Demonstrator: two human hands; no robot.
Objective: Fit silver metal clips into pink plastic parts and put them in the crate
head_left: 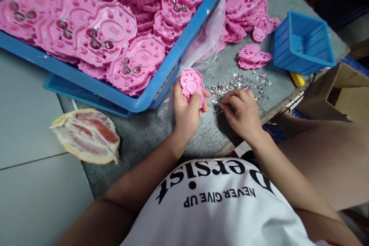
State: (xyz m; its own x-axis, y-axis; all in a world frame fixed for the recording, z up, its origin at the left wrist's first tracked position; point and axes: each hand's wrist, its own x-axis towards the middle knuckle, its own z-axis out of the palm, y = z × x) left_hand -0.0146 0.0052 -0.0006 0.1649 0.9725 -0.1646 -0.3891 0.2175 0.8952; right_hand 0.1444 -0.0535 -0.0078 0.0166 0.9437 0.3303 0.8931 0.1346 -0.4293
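Observation:
My left hand is closed around a pink plastic shell, its thumb pressed on the lower part of the moulded face. Just to the right, my right hand is down at a scatter of small shiny metal pieces on the grey table. Its thumb and forefinger are pinched together at the pile's near edge. Whatever lies between those fingertips is too small to make out. A short stack of pink shells lies just behind the metal pieces.
A large blue crate full of pink shells with metal pieces fitted stands at left. More loose shells lie behind. A small blue bin sits at right, a cut pomelo at left. A cardboard box stands beyond the table edge.

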